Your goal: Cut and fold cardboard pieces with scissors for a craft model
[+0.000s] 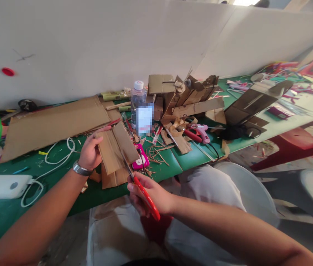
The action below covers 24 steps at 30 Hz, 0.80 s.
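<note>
My left hand point(91, 149) grips the left edge of a folded piece of cardboard point(109, 149), thumb on its face. A metal watch circles that wrist. In my right hand point(152, 194) is a pair of scissors point(146, 195) with red handles, the fingers wrapped around them. The scissor blades point up and left and meet the cardboard near its crease; how far they are open I cannot tell. Below it, another cardboard piece point(114, 179) lies at the table's front edge. A pink packet point(140, 157) lies just to the right of the cardboard.
A large cardboard sheet point(59, 123) covers the back left. Behind my hands stand a clear bottle point(138, 98) and a cardboard construction point(167, 98). A pink glue gun point(202, 132) lies to the right among scraps. A white power bank point(5, 186) with a cable sits at left.
</note>
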Tool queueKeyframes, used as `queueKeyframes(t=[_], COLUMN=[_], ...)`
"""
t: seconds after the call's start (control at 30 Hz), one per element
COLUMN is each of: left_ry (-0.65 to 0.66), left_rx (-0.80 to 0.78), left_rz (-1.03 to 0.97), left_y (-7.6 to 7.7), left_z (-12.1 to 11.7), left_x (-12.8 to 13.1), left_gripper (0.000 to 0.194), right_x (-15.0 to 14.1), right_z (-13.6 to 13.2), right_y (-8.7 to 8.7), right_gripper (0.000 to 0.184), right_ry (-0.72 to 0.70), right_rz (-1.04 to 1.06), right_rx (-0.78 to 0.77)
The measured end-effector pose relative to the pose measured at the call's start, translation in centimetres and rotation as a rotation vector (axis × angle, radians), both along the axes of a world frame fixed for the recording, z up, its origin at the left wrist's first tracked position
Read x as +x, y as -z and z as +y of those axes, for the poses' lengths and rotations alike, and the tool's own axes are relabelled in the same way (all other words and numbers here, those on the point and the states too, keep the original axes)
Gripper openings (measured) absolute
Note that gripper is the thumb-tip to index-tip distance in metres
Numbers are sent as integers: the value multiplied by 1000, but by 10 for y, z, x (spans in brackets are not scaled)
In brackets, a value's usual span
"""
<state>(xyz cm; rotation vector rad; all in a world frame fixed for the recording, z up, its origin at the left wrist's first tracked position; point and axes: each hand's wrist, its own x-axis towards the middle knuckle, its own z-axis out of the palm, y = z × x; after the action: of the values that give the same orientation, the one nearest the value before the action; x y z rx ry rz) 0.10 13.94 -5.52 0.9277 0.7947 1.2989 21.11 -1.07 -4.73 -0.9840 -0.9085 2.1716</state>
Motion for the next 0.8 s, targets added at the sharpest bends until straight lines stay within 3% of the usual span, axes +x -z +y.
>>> queueKeyframes(t=[0.63,0.8], left_ry=[89,14], left_rx=[-16,-80], left_rz=[-48,20], left_y=[-1,2], left_z=[-4,-7], left_x=[4,11], left_gripper=[56,52], right_x=[-1,1], right_z=[1,2], right_y=[4,4], right_gripper=[70,72], right_ry=[0,-17], right_rz=[-59,-84], right_rx=[21,14])
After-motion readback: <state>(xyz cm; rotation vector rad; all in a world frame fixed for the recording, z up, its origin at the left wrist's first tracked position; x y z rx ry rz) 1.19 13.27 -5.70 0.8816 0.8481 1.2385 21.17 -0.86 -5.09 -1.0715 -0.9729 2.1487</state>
